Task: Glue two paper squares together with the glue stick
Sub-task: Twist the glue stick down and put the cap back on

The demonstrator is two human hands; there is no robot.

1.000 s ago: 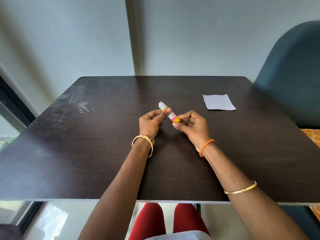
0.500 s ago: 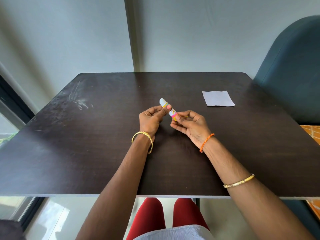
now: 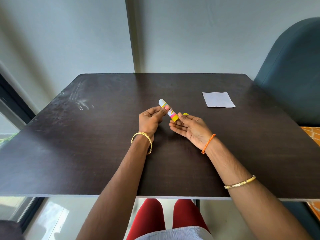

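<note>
- Glue stick (image 3: 168, 110) held above the middle of the tabletop (image 3: 86, 153), tilted, white end up and away, yellow end down toward the right hand.
- Pinched near its upper part by the left hand (image 3: 149, 121), thumb across the label, fingers curled behind: a grip clenched on the tube.
- Parted from the right hand (image 3: 189, 126) within the last second: earlier pinched at its yellow base by that hand, now free of it, fingers loosened and palm turned up just beside the base.
- A small yellow piece (image 3: 185, 114) at the right fingertips (possibly a cap or the base knob; too small to tell), whether pinched or only resting there not clear.
- Likely meaning: preparation of the stick about finished, spreading not yet begun.
- Paper (image 3: 218, 99) lying flat on the tabletop well to the right and farther back, untouched, seen as a single pale sheet (a second square, if stacked under it, not distinguishable).
- Beyond that, a dark blue chair back (image 3: 292, 70) at the right edge.
</note>
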